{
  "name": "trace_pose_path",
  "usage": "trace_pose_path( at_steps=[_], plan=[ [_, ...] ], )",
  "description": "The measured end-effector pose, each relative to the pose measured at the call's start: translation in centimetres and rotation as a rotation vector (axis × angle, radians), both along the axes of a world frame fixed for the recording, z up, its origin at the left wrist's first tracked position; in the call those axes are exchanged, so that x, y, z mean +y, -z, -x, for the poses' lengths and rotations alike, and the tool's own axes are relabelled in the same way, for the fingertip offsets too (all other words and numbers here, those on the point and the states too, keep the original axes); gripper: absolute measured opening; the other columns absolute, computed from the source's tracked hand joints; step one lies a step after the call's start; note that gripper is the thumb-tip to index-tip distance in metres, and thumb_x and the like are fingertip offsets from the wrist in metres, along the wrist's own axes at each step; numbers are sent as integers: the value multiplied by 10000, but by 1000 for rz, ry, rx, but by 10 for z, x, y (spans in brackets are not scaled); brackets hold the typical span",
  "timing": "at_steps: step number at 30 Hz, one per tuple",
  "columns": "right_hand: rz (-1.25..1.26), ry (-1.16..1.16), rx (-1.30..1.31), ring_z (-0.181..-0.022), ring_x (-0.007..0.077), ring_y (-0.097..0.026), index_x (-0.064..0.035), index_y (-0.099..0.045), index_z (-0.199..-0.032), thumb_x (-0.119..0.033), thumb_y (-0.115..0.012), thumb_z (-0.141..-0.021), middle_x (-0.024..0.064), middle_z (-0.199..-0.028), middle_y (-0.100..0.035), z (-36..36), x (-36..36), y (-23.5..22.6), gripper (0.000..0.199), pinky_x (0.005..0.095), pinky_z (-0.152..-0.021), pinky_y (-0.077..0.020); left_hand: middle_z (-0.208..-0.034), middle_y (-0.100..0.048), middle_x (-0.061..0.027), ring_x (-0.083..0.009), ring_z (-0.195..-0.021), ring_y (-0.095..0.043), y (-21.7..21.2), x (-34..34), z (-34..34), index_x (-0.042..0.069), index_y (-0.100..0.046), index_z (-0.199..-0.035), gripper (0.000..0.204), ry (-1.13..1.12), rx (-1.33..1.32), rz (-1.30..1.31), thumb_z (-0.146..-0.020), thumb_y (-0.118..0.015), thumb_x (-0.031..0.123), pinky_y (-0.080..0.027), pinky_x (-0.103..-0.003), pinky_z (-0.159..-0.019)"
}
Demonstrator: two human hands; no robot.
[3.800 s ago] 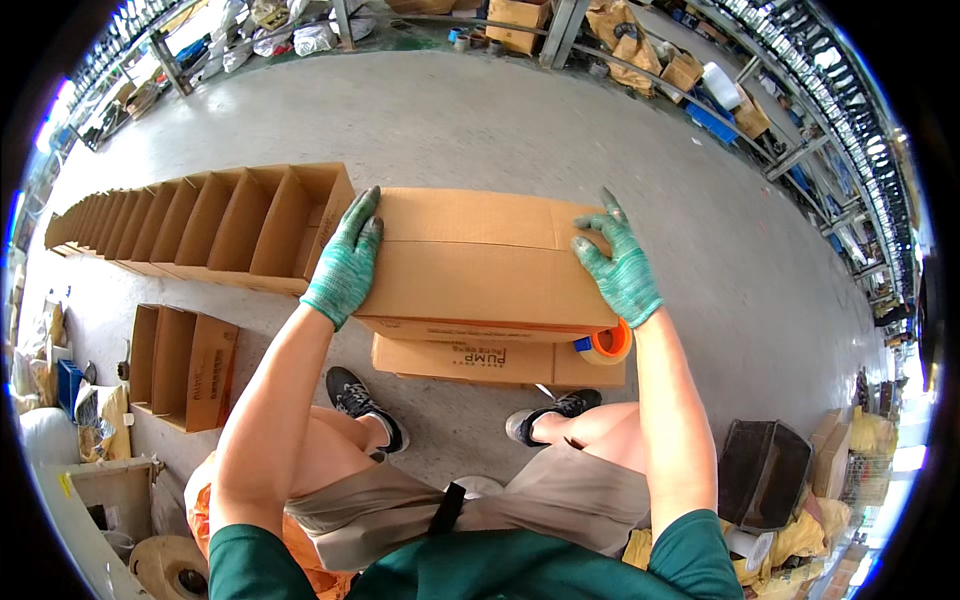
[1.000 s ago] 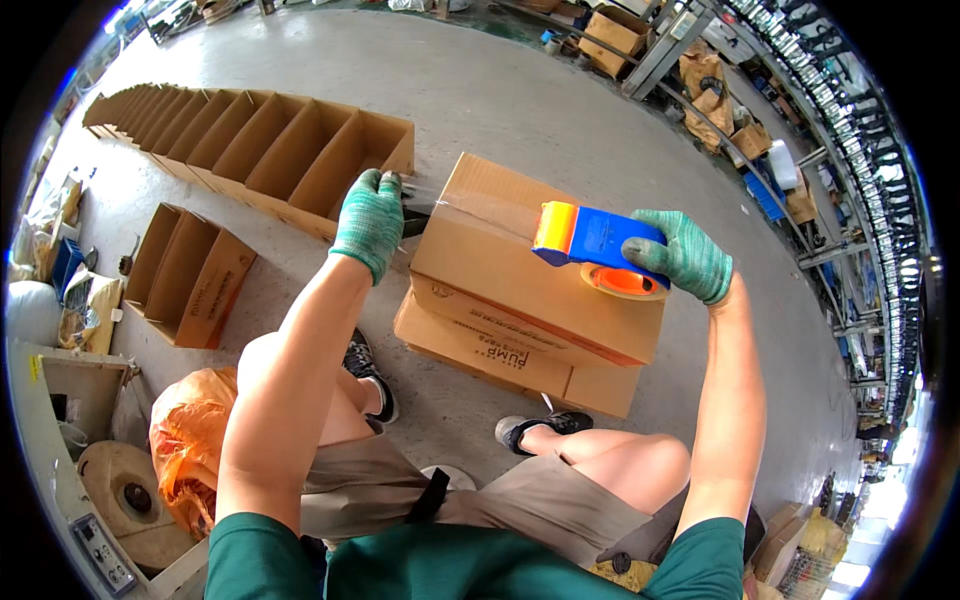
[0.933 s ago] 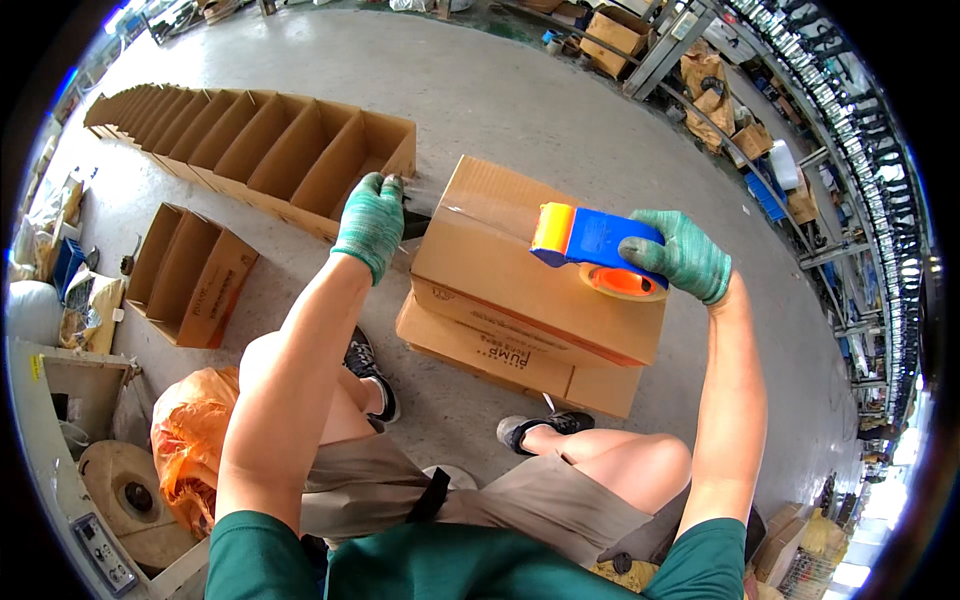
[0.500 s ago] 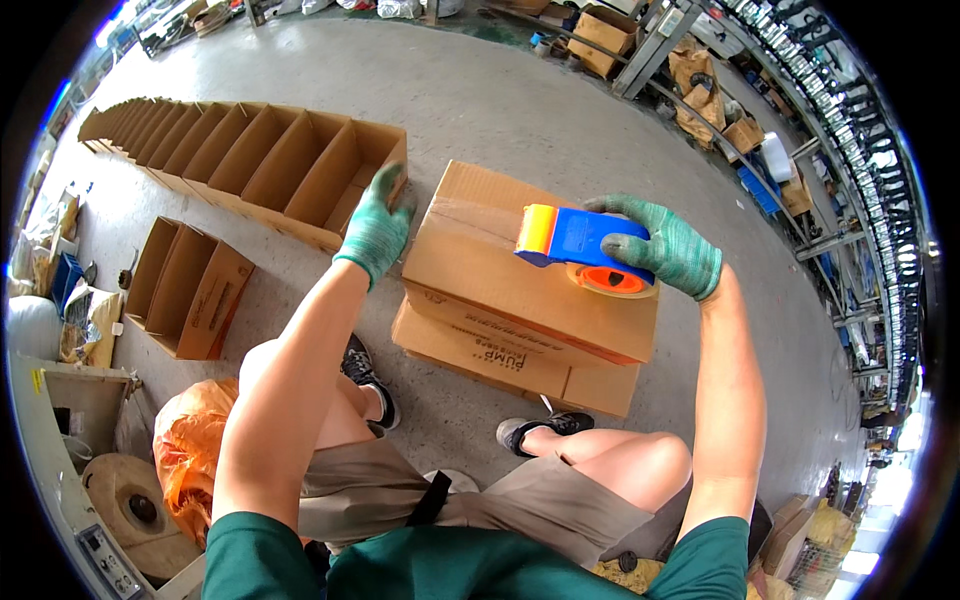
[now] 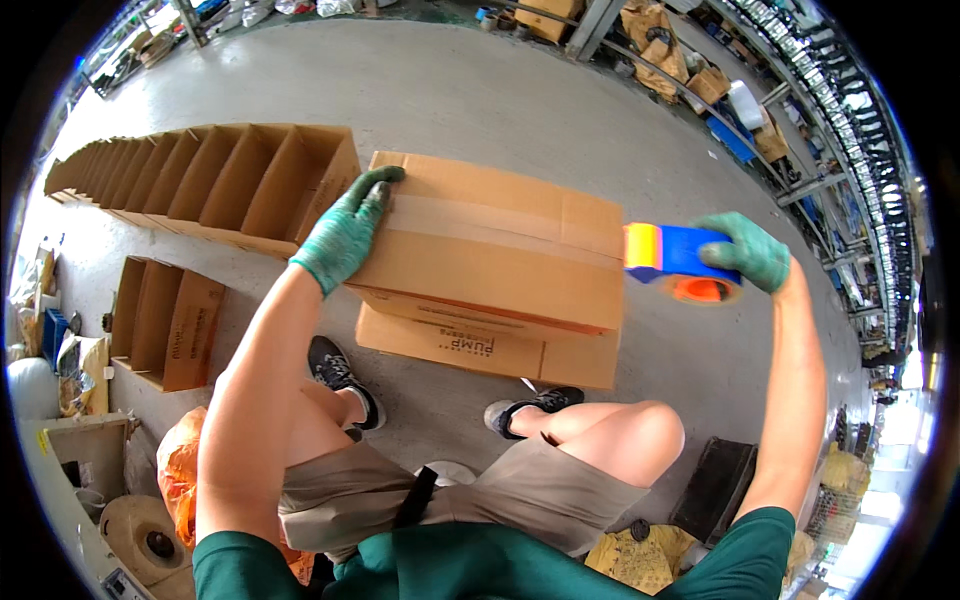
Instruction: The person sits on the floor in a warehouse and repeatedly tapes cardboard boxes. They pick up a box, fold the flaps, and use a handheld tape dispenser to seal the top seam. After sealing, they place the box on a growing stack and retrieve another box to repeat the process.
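Cardboard box under flat left fingers; right fingers clench tape dispenser.

Open cartons in row; shelving behind.

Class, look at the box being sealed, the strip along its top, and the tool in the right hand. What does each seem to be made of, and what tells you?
Box: matte brown cardboard, with folded flaps and creases.
Strip: probably plastic packing tape, pale, smooth and slightly shiny.
Tape dispenser: seemingly hard plastic, glossy blue, yellow and orange; the right hand holds it in a green knit-looking glove.
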State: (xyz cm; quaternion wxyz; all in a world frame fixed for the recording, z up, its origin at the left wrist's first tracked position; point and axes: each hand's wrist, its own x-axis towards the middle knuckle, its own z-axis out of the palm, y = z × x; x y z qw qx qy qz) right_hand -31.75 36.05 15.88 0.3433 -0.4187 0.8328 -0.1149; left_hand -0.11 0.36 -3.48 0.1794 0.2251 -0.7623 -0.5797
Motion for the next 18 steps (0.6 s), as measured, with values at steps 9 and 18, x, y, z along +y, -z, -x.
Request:
trace_pose_path(
  at_steps=[9,18],
  plan=[
    [-199,39,145,-1023,275,-700,5,-666,-1271,-453,-739,-769,204,-1159,-719,40,49,22,684,390,-913,-538,-1277,-612,-97,-189,-1186,-536,-17,7,3,162,-548,-1409,393,-18,-126,6,-1037,-599,275,-419,-324,-1076],
    [-163,-132,68,-1060,287,-700,-94,-679,-1297,-389,-712,-821,161,-1193,-722,-4,-30,72,561,398,-952,-541,-1297,-612,-113,-211,-1209,-527,-4,1,1,167,-551,-1404,401,5,-112,106,-1021,-621,262,-406,-340,-1084]
  ],
)
